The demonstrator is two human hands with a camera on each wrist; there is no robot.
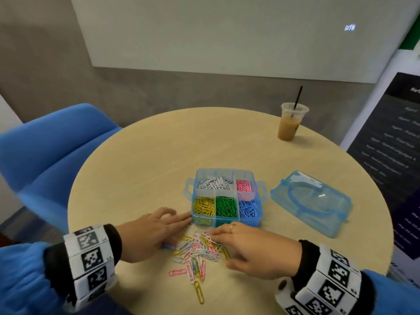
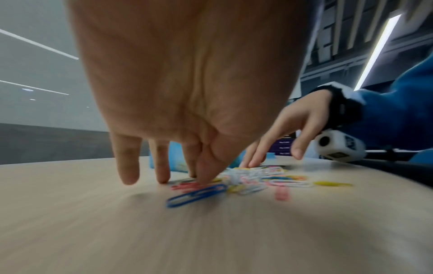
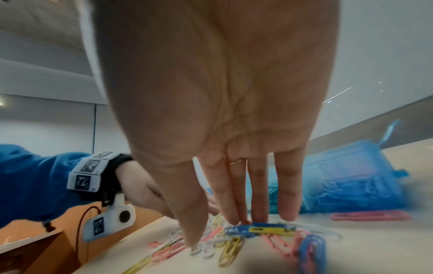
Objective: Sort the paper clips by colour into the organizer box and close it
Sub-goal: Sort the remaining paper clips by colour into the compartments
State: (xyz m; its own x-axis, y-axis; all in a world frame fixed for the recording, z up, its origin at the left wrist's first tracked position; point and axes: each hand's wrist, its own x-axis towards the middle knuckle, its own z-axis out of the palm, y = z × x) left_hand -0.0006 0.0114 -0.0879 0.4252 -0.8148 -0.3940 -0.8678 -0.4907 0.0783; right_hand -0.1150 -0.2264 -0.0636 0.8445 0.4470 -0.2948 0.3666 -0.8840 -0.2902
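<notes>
Two-handed, working the loose heap of paper clips lying on the table just in front of the organizer box. Resting the left hand low and flat, fingers extended toward the box's near left corner, thumb tip pressing on a blue clip at the heap's edge; gripping nothing. Laying the right hand over the heap's right side, fingers straight and touching the clips, likewise holding nothing.

Finding white, pink, yellow, green and blue clips already lying in separate compartments, with the lid lying apart to the right of the box, so closing not yet done.

Judging the clips as light, stiff, slick-coated wire, lying flat and prone to hooking one another. Probably best sliding one clear of the tangle with a fingertip, then pinching its rounded end between thumb and forefinger, rather than scooping a mixed bunch. Expecting hooked neighbours to lift along with it.
</notes>
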